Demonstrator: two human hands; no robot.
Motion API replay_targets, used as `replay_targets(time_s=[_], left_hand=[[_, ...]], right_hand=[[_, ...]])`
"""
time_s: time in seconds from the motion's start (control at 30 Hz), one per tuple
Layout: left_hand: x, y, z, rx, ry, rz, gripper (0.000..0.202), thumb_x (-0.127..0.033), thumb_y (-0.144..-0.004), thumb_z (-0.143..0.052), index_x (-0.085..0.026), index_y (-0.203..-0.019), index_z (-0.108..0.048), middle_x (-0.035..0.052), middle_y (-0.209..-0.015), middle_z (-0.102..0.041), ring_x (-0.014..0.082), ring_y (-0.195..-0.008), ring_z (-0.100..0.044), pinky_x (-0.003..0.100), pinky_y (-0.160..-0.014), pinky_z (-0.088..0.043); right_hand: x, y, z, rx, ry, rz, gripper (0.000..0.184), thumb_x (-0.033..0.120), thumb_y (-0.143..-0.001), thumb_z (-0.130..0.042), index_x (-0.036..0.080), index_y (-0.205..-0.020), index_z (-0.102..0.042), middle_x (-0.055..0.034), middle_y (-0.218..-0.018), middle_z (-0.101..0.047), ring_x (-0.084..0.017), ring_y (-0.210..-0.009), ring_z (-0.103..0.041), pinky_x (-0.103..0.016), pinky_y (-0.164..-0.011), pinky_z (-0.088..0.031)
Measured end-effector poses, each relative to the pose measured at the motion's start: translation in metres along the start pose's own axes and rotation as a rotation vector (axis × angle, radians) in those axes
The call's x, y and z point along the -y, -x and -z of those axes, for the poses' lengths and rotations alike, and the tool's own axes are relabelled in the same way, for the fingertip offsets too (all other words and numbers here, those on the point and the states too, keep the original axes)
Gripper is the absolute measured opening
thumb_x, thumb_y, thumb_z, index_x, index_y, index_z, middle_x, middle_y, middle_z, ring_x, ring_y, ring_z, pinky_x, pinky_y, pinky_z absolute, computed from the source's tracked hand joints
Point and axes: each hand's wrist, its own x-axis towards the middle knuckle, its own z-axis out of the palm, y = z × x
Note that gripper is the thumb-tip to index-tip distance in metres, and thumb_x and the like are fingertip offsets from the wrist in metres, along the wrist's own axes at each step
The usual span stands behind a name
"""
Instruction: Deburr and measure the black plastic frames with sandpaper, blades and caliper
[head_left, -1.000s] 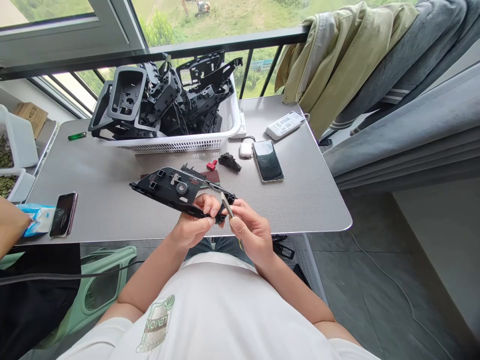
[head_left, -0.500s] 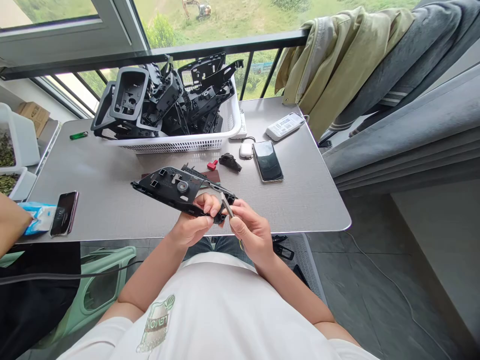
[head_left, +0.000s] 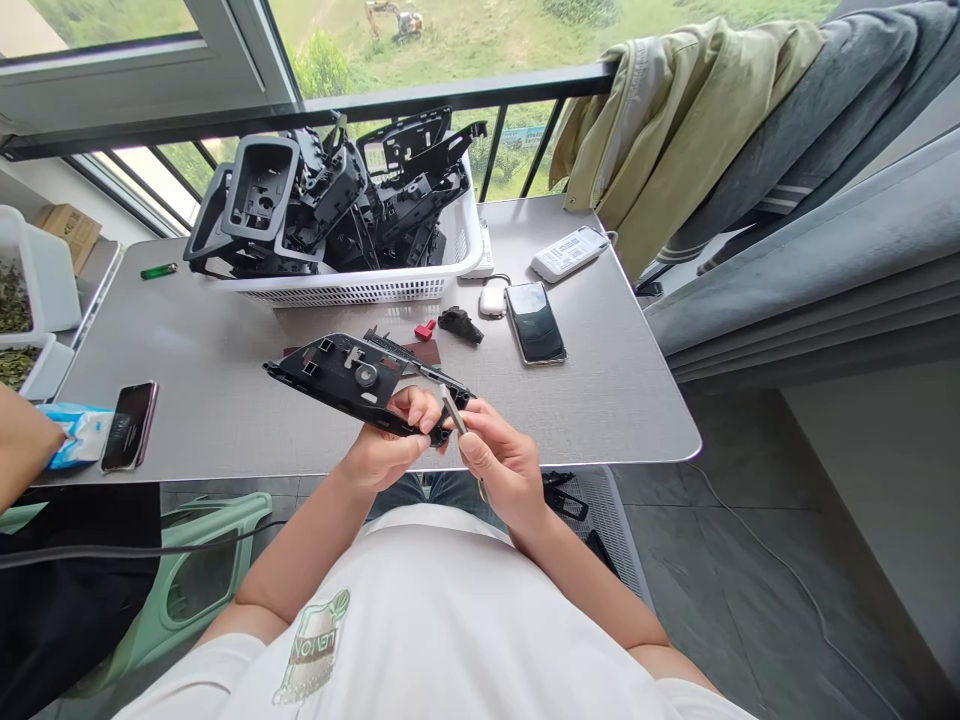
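My left hand (head_left: 394,440) is closed round the near end of a long black plastic panel (head_left: 345,378), which it holds tilted above the front of the grey table (head_left: 225,400). My right hand (head_left: 499,460) pinches a thin metal tool (head_left: 452,410) whose tip rests against the panel's right end, close to my left fingers. Both hands meet just past the table's front edge, over my lap.
A white basket (head_left: 375,285) heaped with black plastic parts stands at the back. On the table lie a small black part (head_left: 459,323), a red piece (head_left: 424,329), a phone (head_left: 535,322), white earbuds case (head_left: 492,300), power bank (head_left: 570,251), another phone (head_left: 129,425) and a lighter (head_left: 158,271). Another person's arm (head_left: 22,445) enters at left.
Hardly anything has moved; the hands, the panel and the tool keep the same pose, and the view has only drifted slightly.
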Motion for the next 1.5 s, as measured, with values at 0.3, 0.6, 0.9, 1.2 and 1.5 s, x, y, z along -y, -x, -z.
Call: replay_targets(time_s=[0.3, 0.6, 0.9, 1.2, 1.5], left_hand=[[-0.001, -0.001, 0.000, -0.043, 0.047, 0.053, 0.040, -0.028, -0.059, -0.080, -0.020, -0.064, -0.041, -0.0028, -0.066, -0.038, 0.0116, -0.060, -0.043, 0.027, -0.057, -0.045], [0.002, -0.001, 0.002, -0.021, 0.032, 0.017, 0.038, -0.026, -0.063, -0.079, -0.020, -0.065, -0.042, -0.0033, -0.066, -0.039, 0.0106, -0.060, -0.044, 0.025, -0.056, -0.044], [0.008, -0.009, 0.013, -0.105, -0.020, -0.058, 0.038, -0.024, -0.062, -0.083, -0.019, -0.067, -0.045, -0.0047, -0.066, -0.042, 0.0098, -0.060, -0.047, 0.025, -0.058, -0.042], [0.035, -0.033, 0.040, -0.456, -0.395, -0.114, 0.026, -0.035, -0.068, -0.081, -0.020, -0.082, -0.066, -0.0040, -0.069, -0.057, 0.0113, -0.065, -0.051, 0.028, -0.071, -0.045], [0.037, -0.056, 0.072, -0.466, -0.466, -0.075, 0.024, -0.043, -0.072, -0.075, -0.020, -0.068, -0.069, 0.0012, -0.073, -0.064, 0.0178, -0.076, -0.058, 0.031, -0.077, -0.045]], right_hand=[[0.001, -0.001, 0.000, -0.018, 0.034, -0.002, 0.038, 0.056, -0.086, -0.063, 0.022, -0.091, -0.077, -0.0067, -0.083, -0.056, -0.017, -0.072, -0.051, -0.030, -0.055, -0.042], [0.000, 0.001, 0.001, -0.006, 0.019, 0.005, 0.033, 0.052, -0.087, -0.063, 0.022, -0.093, -0.076, -0.0065, -0.084, -0.057, -0.015, -0.069, -0.050, -0.028, -0.053, -0.041], [-0.010, -0.011, -0.001, 0.006, 0.080, -0.015, 0.031, 0.048, -0.091, -0.058, 0.022, -0.098, -0.073, -0.0064, -0.096, -0.059, -0.013, -0.069, -0.055, -0.027, -0.057, -0.047], [-0.034, -0.030, 0.003, -0.041, 0.765, 0.072, 0.027, 0.033, -0.096, -0.047, 0.023, -0.111, -0.068, -0.0091, -0.098, -0.063, -0.021, -0.084, -0.063, -0.032, -0.071, -0.052], [-0.034, -0.069, 0.058, 0.003, 0.657, -0.129, 0.026, 0.039, -0.088, -0.059, 0.024, -0.107, -0.069, -0.0060, -0.099, -0.068, -0.020, -0.081, -0.065, -0.036, -0.081, -0.052]])
